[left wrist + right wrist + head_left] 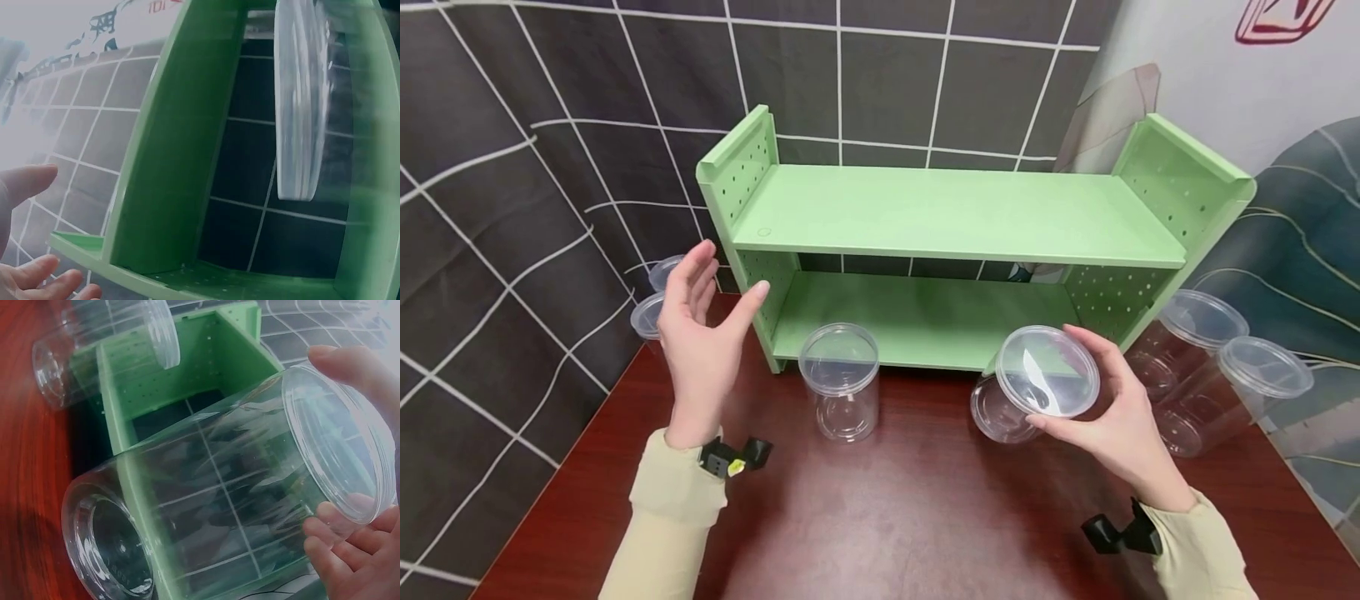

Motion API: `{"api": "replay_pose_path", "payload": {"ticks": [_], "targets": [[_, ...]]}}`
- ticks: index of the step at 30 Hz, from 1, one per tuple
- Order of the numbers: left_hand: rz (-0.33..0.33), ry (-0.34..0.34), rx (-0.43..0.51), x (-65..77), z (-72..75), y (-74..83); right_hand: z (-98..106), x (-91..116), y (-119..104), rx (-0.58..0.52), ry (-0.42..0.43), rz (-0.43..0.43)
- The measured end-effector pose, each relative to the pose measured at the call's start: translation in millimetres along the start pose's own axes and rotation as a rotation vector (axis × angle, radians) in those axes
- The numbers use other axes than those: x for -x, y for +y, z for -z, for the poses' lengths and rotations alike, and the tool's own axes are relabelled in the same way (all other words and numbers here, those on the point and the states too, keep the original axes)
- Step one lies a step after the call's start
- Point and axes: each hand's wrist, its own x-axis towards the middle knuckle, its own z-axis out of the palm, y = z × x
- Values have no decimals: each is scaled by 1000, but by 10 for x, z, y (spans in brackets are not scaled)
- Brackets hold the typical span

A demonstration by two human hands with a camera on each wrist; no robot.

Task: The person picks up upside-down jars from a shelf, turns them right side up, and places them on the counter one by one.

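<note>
My right hand (1120, 417) grips a clear plastic jar (206, 494) near its lidded top, thumb on one side and fingers on the other. This jar tilts slightly in front of the right part of the green shelf (955, 212). Another clear lidded jar (841, 392) stands upright on the table in front of the shelf's left half. Held in the air by the shelf's left end, my left hand (703, 342) has its thumb spread from its fingers and touches nothing. In the left wrist view its fingers (37, 275) show at the lower left.
Two clear jars (1262, 375) stand at the shelf's right end. At its left end are two more, with one lid (647, 315) partly behind my left hand. The dark red table (880, 517) meets a tiled-pattern backdrop (497, 275).
</note>
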Motion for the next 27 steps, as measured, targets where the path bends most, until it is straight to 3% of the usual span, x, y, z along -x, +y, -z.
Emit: {"api": "replay_pose_path", "payload": {"ticks": [9,16,27], "targets": [[81,-19,-47,-261,-6,-136,-59,15,38,-2,-59,-32],[75,-51,5,-357,-84,-125,-111,15,79,13,-93,-15],[96,36,5,-457,-101,-95,-192,6,124,-32,-110,15]]}}
